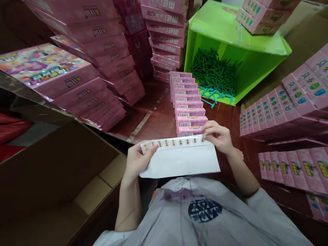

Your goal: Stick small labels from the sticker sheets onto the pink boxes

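Note:
A white sticker sheet (179, 160) with one row of small oval stickers along its far edge lies across both hands, above my lap. My left hand (138, 159) grips its left end, thumb on top and fingers underneath. At the sheet's right end, my right hand (219, 136) pinches the corner by the last sticker, fingertips pressed together. Whether that sticker is peeled up cannot be made out. Just beyond the sheet, a row of pink boxes (191, 112) with barcode labels recedes across the dark red table, the nearest one close to my right fingertips.
Tall stacks of pink boxes (102, 51) stand at the left. A bright green bin (261, 78) on its side holds many small green plastic pieces (215, 71). More pink boxes (294, 167) line the right side. An open cardboard carton (51, 181) sits at lower left.

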Demonstrator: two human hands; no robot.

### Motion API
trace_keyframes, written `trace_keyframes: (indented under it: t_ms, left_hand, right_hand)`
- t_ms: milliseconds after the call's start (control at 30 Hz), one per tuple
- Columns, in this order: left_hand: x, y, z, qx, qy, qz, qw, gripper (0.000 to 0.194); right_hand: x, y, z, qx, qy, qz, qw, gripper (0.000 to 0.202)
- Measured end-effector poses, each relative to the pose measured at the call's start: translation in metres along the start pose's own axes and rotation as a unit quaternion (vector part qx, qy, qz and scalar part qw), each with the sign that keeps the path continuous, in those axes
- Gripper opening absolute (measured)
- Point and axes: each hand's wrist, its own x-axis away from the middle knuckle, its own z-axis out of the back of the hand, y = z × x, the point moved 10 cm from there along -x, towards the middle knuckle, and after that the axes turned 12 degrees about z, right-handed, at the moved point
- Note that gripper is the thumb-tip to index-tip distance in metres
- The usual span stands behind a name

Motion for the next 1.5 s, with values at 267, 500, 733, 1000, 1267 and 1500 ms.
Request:
trace_keyframes:
  t_ms: [267, 500, 733, 1000, 1267, 1500]
  left_hand:
    - [0.003, -0.036, -0.009, 0.003, -0.067, 0.048, 0.997, 0.041]
    - [0.006, -0.032, -0.017, 0.007, -0.079, 0.03, 0.996, 0.034]
    - [0.008, -0.011, -0.013, -0.007, -0.039, -0.006, 0.999, 0.027]
    - [0.006, -0.011, -0.017, -0.021, -0.02, -0.035, 0.999, 0.025]
    - [0.004, -0.01, -0.023, -0.008, -0.026, -0.046, 0.999, 0.023]
    - [-0.001, -0.009, -0.026, -0.007, -0.026, -0.032, 0.999, 0.024]
  right_hand:
    - [0.001, 0.039, -0.004, 0.129, 0.014, -0.031, 0.991, 0.007]
    - [0.008, 0.021, -0.018, 0.343, -0.01, 0.11, 0.933, 0.006]
    - [0.02, -0.004, 0.005, 0.151, 0.058, 0.009, 0.987, 0.037]
    - [0.03, 0.002, -0.033, 0.096, -0.159, -0.065, 0.98, 0.013]
    - [0.028, 0.006, -0.024, 0.055, -0.076, -0.053, 0.994, 0.008]
    - [-0.005, 0.014, 0.012, 0.03, 0.07, -0.044, 0.996, 0.005]
